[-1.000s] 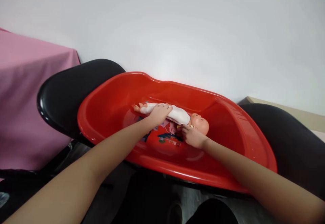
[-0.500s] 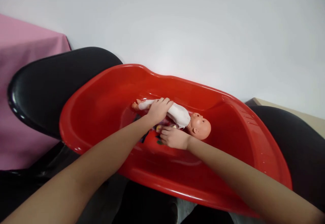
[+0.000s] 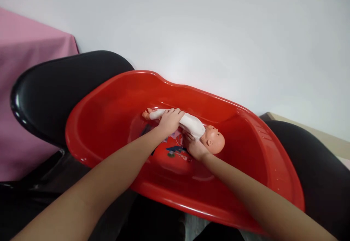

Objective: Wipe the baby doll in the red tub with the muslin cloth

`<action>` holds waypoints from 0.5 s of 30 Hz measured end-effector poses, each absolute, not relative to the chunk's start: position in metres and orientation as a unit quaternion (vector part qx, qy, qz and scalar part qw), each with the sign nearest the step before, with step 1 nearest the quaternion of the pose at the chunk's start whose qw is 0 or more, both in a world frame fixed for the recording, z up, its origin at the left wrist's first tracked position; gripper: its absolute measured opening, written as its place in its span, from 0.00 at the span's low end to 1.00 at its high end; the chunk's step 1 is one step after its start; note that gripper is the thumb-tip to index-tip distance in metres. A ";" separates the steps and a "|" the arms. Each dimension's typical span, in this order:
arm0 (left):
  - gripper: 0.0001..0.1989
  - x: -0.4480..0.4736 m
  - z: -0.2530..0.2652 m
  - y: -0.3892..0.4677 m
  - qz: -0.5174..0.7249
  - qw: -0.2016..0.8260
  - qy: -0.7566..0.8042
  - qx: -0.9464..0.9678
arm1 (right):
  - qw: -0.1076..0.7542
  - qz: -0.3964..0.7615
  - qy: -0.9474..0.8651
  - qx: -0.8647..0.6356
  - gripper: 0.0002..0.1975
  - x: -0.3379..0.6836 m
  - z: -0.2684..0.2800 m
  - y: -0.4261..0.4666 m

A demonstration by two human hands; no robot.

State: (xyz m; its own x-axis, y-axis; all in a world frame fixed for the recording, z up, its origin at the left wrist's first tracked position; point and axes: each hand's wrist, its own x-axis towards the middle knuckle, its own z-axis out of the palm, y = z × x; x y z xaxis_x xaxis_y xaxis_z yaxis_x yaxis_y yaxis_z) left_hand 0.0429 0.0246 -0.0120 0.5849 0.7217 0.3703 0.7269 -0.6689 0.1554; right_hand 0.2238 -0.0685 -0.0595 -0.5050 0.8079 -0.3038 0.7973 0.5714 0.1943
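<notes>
A baby doll [image 3: 193, 123] with a white cloth body lies on its side in a red baby bathtub [image 3: 175, 204], its bare head to the right and its feet to the left. My left hand [image 3: 170, 120] reaches over the doll's hip and upper legs, fingers curled round them. Against the doll's back, just below the shoulder, rests my right hand [image 3: 195, 147], with its fingers stretched out and partly in shadow. On the tub's floor beneath the hands is a printed picture [image 3: 175, 150] in blue, green and white.
A black chair [image 3: 68, 84] stands at the tub's left end and another dark chair [image 3: 314, 153] at its right end. Pink cloth [image 3: 32, 58] hangs over a table at far left. A white wall [image 3: 191, 26] rises behind. A pale wooden edge [image 3: 306, 129] shows at right.
My right hand has moved up and to the right, from over the tub's floor to the doll's back, uncovering more of the print. My left hand stays on the doll.
</notes>
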 end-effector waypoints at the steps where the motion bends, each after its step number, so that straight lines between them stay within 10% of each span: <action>1: 0.16 0.043 -0.012 0.024 -0.204 0.005 -0.409 -0.889 | 0.207 0.056 0.857 0.468 0.31 0.238 -0.056 -0.080; 15: 0.16 0.042 -0.007 0.020 -0.194 -0.025 -0.406 -0.893 | 0.211 0.116 0.938 0.248 0.14 0.188 -0.033 -0.076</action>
State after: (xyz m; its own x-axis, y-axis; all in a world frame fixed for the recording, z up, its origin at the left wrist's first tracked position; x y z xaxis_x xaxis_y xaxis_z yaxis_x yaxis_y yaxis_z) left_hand 0.0416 0.0196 -0.0066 0.5951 0.7343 0.3266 0.7149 -0.6694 0.2022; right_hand 0.1876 -0.0756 -0.0328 -0.7882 0.5141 -0.3382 0.4161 0.8502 0.3226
